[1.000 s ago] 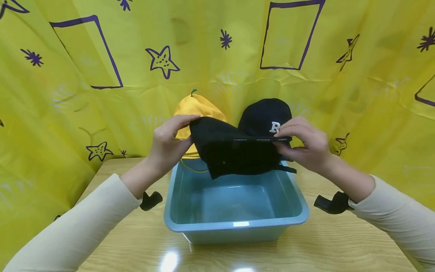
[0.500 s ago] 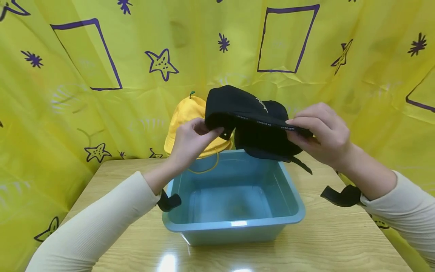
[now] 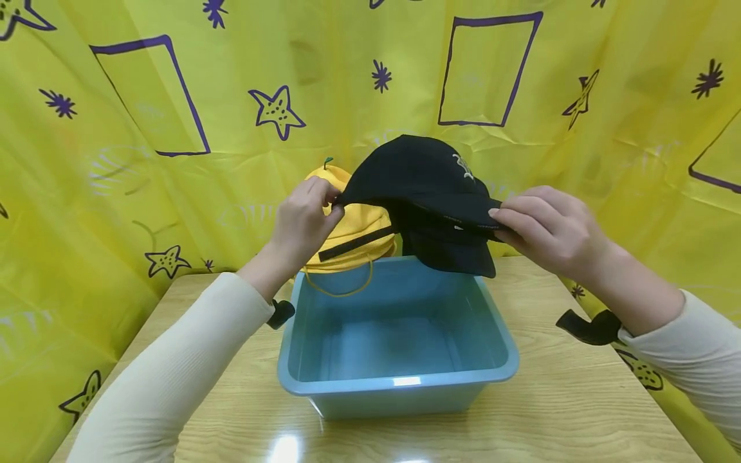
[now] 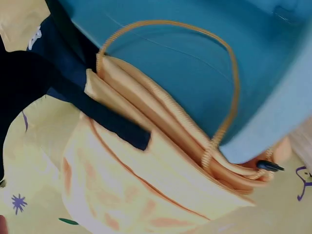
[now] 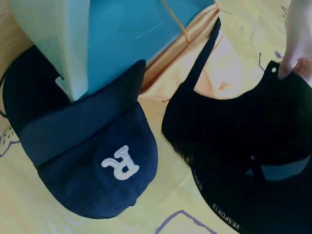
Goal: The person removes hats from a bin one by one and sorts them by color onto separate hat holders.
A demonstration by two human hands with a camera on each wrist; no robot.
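Note:
A black baseball cap (image 3: 411,167) is held up between both hands, crown upward and brim toward the right. My left hand (image 3: 303,215) pinches the cap's back edge, and the right wrist view shows those left fingers (image 5: 292,53) beside a small snap hole. My right hand (image 3: 550,228) grips the brim's edge. A loose back strap (image 4: 105,117) hangs down across a yellow bucket hat (image 3: 359,235) with a green stem. Behind the held cap, partly hidden, is a navy cap (image 5: 107,161) with a white R, hung over the bin's rim.
A blue plastic bin (image 3: 399,384) stands on the wooden table (image 3: 579,392); both other hats hang on its far side. The yellow hat's cord (image 4: 231,73) loops into the bin. A yellow patterned curtain (image 3: 347,51) hangs behind and on both sides.
The black cap has turned from its underside facing me to crown up, and risen. My left hand went inward, then back left along its edge. My right hand moved right with the brim.

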